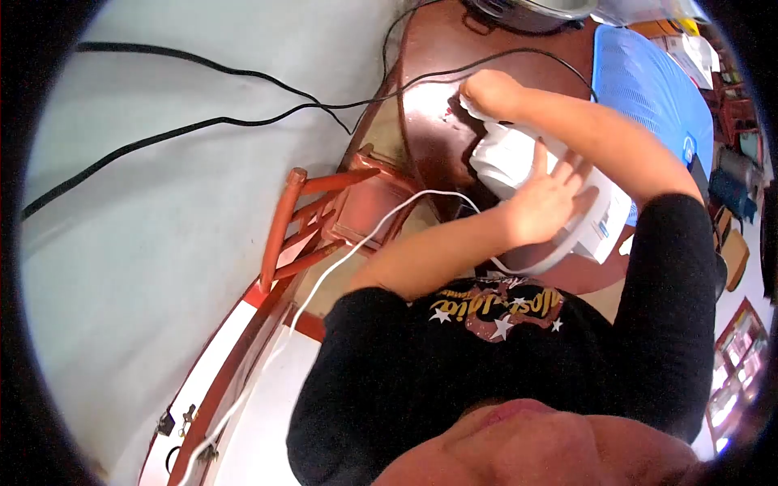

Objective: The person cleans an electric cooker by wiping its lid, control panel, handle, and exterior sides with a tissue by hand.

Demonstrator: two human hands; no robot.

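Observation:
A white electrical appliance (506, 158) with a rounded body lies on the brown table, and I cannot tell its exact kind. My left hand (551, 198) rests on it with the fingers spread over its surface. Beyond it, my right hand (490, 93) is closed and curled downward at the appliance's far end. Its fingers are mostly hidden, and a bit of something white shows beneath it. A white cord (397, 212) loops from near the appliance past my left forearm down to the lower left.
The brown table (433, 40) carries a metal pot (531, 12) at the far edge and a blue plastic basket-like thing (648, 89) on the right. Black cables (219, 121) hang across the pale wall. A reddish-brown wooden chair (324, 215) stands to the left.

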